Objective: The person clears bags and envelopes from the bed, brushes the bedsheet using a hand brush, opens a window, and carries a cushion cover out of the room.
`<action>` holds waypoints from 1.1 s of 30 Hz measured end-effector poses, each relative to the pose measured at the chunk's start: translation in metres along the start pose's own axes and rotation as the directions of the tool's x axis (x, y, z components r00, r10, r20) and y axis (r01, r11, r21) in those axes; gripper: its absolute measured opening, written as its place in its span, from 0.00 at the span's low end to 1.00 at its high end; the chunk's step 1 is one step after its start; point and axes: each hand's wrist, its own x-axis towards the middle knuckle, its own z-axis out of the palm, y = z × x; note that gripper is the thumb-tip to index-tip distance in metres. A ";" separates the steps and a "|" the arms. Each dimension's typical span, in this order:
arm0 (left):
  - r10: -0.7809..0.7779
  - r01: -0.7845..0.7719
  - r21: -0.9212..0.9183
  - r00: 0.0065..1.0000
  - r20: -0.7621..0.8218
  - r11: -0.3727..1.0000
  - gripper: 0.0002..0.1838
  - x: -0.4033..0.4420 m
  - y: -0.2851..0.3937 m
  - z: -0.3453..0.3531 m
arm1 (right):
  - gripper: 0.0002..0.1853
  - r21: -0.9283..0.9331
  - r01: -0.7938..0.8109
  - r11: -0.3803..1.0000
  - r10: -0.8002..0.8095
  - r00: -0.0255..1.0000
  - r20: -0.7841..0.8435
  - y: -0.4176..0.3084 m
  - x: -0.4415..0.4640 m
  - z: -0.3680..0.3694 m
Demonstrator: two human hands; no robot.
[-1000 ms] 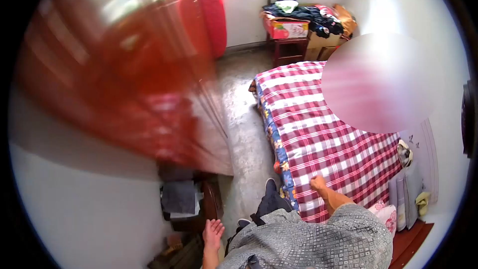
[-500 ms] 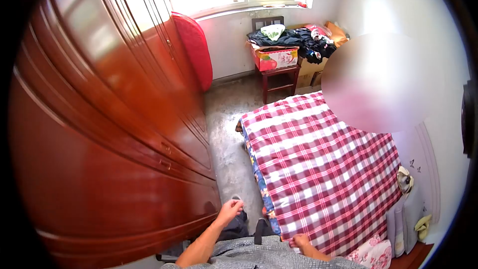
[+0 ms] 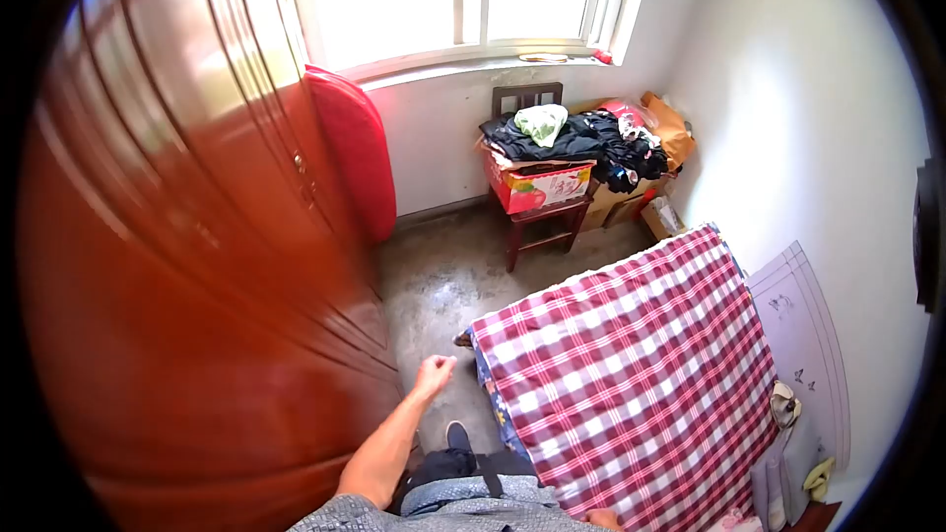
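Observation:
My left hand point(image 3: 435, 374) hangs over the grey floor between the wardrobe and the bed, its fingers curled in and nothing visible in them. The glossy red-brown wardrobe point(image 3: 227, 335) rises on the left, apart from that hand. Beside the near edge of the bed, low in the picture, only a piece of my right hand point(image 3: 603, 518) shows; its fingers are mostly hidden. A red and white checked sheet point(image 3: 631, 365) covers the bed. Below my left hand, a dark shoe point(image 3: 457, 435) of mine stands on the floor.
Ahead, a dark wooden chair point(image 3: 537, 222) bears a red fruit box point(image 3: 532, 187) and dark clothes point(image 3: 552, 138). More clothes lie on cardboard boxes point(image 3: 616, 209) beside it. A red rounded panel point(image 3: 360, 153) leans near the window. Folded cloth point(image 3: 774, 483) lies at the bed's right side.
The view has shifted forward and up, with the chair and bed lower in the picture. My left hand has swung forward; my right hand has dropped towards the bottom edge.

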 end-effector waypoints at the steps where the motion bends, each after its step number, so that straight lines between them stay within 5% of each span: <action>1: 0.021 -0.021 0.040 1.000 -0.004 0.999 0.18 0.032 0.015 -0.012 | 0.09 0.007 -0.008 1.000 0.008 1.000 -0.004 -0.020 -0.004 0.013; 4: 0.096 -0.100 -0.040 0.992 -0.080 0.994 0.19 0.100 0.075 -0.030 | 0.09 0.038 -0.045 0.998 0.046 0.999 -0.012 -0.088 -0.006 0.049; 12: 0.209 -0.202 -0.094 0.976 0.066 0.975 0.17 0.266 0.283 -0.075 | 0.07 0.060 -0.092 0.994 0.091 0.996 0.020 -0.256 0.043 0.131; 17: 0.279 -0.274 -0.058 0.955 0.099 0.960 0.13 0.344 0.409 -0.103 | 0.07 0.067 -0.114 0.991 0.109 0.991 0.071 -0.437 0.060 0.167; 20: 0.314 -0.312 -0.035 0.945 0.092 0.950 0.14 0.411 0.459 -0.114 | 0.11 0.416 -0.016 0.909 -0.045 0.990 0.135 -0.521 0.105 0.184; 25: 0.374 -0.383 0.031 0.915 0.153 0.923 0.15 0.525 0.562 -0.091 | 0.17 0.610 0.125 0.783 -0.193 0.980 0.046 -0.648 0.127 0.187; 28: 0.452 -0.483 0.094 0.860 0.237 0.870 0.16 0.614 0.622 -0.057 | 0.16 0.691 0.093 0.716 -0.073 0.996 -0.058 -0.647 0.158 0.199; 31: 0.601 -0.633 0.069 0.759 0.251 0.771 0.16 0.694 0.694 -0.013 | 0.14 0.713 -0.067 0.698 0.212 0.970 -0.117 -0.629 0.165 0.227; 32: 0.645 -0.686 0.082 0.713 0.276 0.723 0.17 0.728 0.715 0.001 | 0.14 0.758 -0.002 0.652 0.029 0.999 -0.023 -0.554 0.198 0.241; 33: 0.701 -0.755 0.176 0.653 0.286 0.632 0.18 0.759 0.736 0.013 | 0.14 0.696 -0.067 0.715 0.160 0.985 -0.069 -0.569 0.188 0.253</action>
